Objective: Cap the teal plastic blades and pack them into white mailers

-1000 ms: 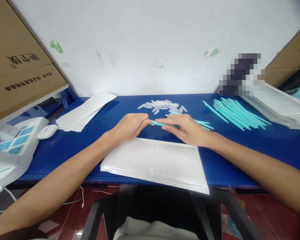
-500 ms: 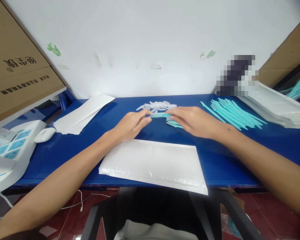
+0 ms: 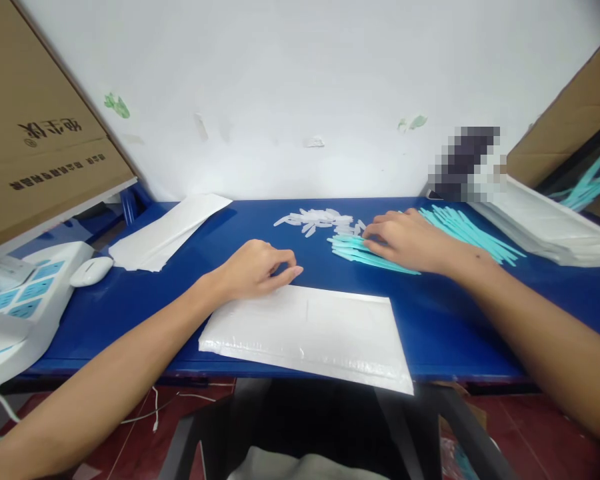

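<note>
My left hand (image 3: 260, 268) rests on the blue table (image 3: 190, 280) at the far edge of a white bubble mailer (image 3: 310, 330). Its fingers are curled together and nothing shows in them. My right hand (image 3: 410, 240) lies with its fingers stretched over a small pile of teal sticks (image 3: 353, 248), the fingertips touching it. Just beyond, between both hands, is a heap of small clear caps (image 3: 317, 218). A larger spread of teal sticks (image 3: 473, 230) lies to the right of my right hand.
A stack of white mailers (image 3: 555, 230) sits at the far right under a cardboard box (image 3: 560, 127). On the left are white paper strips (image 3: 167, 227), a white mouse (image 3: 91, 271), a white device (image 3: 15, 307) and a big cardboard box (image 3: 40, 153).
Both hands held one teal stick between them. My right hand has carried it right onto the small pile, and my left hand has let go and drawn back toward the mailer.
</note>
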`<state>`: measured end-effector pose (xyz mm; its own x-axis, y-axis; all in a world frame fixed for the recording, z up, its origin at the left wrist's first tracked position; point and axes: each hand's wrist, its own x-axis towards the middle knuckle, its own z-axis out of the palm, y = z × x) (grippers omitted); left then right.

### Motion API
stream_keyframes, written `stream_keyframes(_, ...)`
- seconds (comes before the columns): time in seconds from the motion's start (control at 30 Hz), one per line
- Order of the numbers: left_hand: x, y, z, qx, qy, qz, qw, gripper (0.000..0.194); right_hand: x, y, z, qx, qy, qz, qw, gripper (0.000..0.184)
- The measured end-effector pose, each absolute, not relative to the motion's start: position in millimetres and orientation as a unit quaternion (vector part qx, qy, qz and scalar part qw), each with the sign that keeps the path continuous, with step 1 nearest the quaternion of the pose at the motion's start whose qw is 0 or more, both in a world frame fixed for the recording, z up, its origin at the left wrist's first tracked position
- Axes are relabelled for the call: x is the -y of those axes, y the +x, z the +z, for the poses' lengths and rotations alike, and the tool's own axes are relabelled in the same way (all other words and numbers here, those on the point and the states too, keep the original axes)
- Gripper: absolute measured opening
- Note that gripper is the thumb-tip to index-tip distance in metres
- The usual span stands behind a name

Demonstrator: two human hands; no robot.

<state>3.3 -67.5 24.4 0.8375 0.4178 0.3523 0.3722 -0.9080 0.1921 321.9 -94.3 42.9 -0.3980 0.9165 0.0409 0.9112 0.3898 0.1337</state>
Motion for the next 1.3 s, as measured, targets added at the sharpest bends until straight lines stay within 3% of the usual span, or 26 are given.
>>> stream_keyframes(0.23, 65, 1, 26, -0.227, 0.95, 0.191, 0.095, 0.038, 97, 324, 58, -0.799, 0.6, 0.025, -0.009, 0.054)
stream_keyframes(0.4, 66, 0, 30, -0.23, 0.956, 0.172, 0.068, 0.042, 95, 336, 60, -0.803, 0.594, -0.031, -0.032, 0.061)
stream_keyframes(0.5, 66, 0, 29, -0.228, 0.957, 0.157, 0.085, 0.049, 93, 342, 54, -0.815, 0.578, -0.021, -0.016, 0.071)
stream_keyframes(0.6, 68, -1, 29, -0.232, 0.954, 0.145, 0.121, 0.042, 91, 343, 48, -0.814, 0.58, -0.029, 0.022, 0.078)
stream_keyframes(0.8, 79, 7, 31, -0.182, 0.967, 0.116, 0.133, 0.053, 92, 325, 53, -0.805, 0.587, -0.049, 0.075, 0.036)
stream_keyframes(0.9, 84, 16, 29, -0.154, 0.969, 0.114, 0.158, 0.057, 93, 309, 59, -0.8, 0.589, -0.033, 0.112, 0.024)
stream_keyframes(1.1, 88, 21, 26, -0.145, 0.976, 0.095, 0.134, 0.053, 96, 295, 55, -0.811, 0.564, 0.006, 0.153, 0.018)
stream_keyframes(1.3, 86, 17, 28, -0.156, 0.979, 0.083, 0.098, 0.06, 95, 299, 45, -0.842, 0.525, 0.062, 0.107, 0.023)
